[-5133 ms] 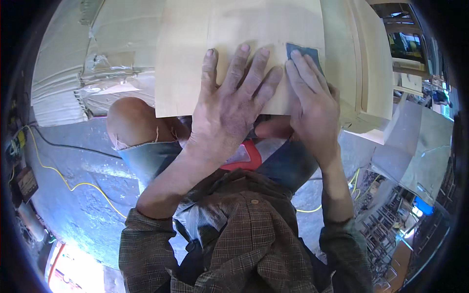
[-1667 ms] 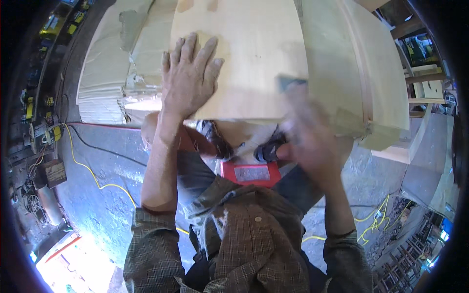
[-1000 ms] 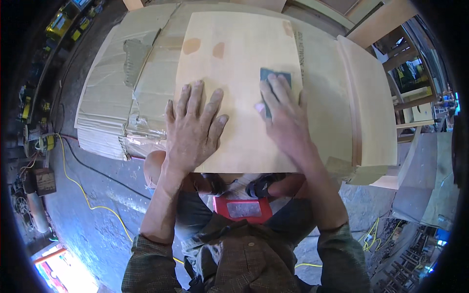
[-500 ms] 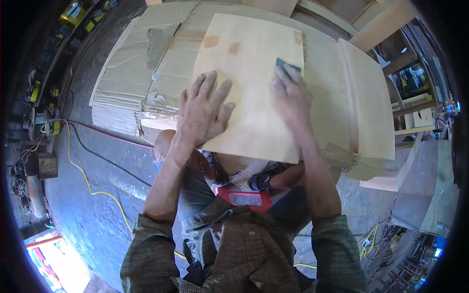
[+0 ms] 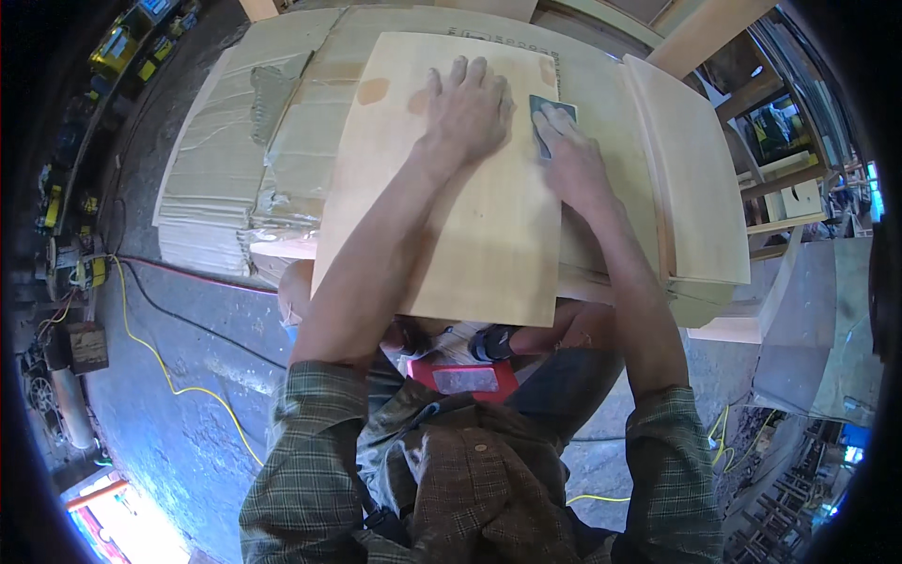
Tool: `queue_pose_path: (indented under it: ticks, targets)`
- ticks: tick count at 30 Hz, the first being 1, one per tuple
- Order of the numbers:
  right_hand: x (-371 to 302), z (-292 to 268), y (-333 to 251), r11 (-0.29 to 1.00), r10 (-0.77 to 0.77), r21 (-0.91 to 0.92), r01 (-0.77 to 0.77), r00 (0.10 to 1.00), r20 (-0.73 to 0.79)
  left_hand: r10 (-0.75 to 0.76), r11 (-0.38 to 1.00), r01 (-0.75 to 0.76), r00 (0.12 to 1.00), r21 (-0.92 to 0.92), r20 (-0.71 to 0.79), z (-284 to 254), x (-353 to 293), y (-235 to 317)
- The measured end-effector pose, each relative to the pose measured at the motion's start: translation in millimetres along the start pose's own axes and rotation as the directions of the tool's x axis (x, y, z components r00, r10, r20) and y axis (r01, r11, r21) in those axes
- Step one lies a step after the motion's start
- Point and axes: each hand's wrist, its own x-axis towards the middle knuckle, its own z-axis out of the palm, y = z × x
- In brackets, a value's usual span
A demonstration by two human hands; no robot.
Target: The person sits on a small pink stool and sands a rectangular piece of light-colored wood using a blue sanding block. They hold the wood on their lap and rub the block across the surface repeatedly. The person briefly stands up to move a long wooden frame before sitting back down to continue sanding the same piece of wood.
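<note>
A pale wooden board [image 5: 470, 244] lies in front of me, with a few darker patches near its far end. My left hand [image 5: 470, 113] rests flat on the board's far half, fingers stretched out and pointing away from me. At the right edge, my right hand [image 5: 573, 160] presses a dark sheet of sandpaper [image 5: 538, 105] against the wood. Its fingers lie over the sheet, and part of the sheet pokes out around them.
Flattened cardboard [image 5: 211, 169] covers the work surface under the board. Another pale panel [image 5: 695, 179] lies to the right. A red stool or box [image 5: 507, 376] sits below, between my legs. A yellow cord [image 5: 160, 350] crosses the floor at left.
My left hand has moved from the board's left edge to farther up near its middle. My right hand, with the sandpaper, has shifted onto the board's right edge.
</note>
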Motion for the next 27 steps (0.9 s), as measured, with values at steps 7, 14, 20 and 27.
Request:
queue_pose_path:
  ticks: [7, 14, 20, 27]
  targets:
    - [28, 8, 30, 0.988, -0.029, -0.149, 0.039, 0.997, 0.070, 0.062, 0.997, -0.057, 0.993, 0.050, -0.099, 44, 7, -3]
    - [125, 21, 59, 0.934, 0.330, -0.273, -0.230, 0.847, 0.417, 0.034, 0.999, -0.030, 0.996, 0.043, -0.082, 39, 4, -3]
    - [23, 0, 35, 0.978, -0.092, -0.181, 0.103, 0.993, 0.068, -0.001, 0.999, 0.007, 0.995, 0.053, -0.103, 42, 3, -2]
    - [128, 8, 72, 0.880, 0.463, -0.346, -0.325, 0.753, 0.468, 0.006, 0.999, -0.004, 0.998, 0.037, -0.064, 40, 6, 1]
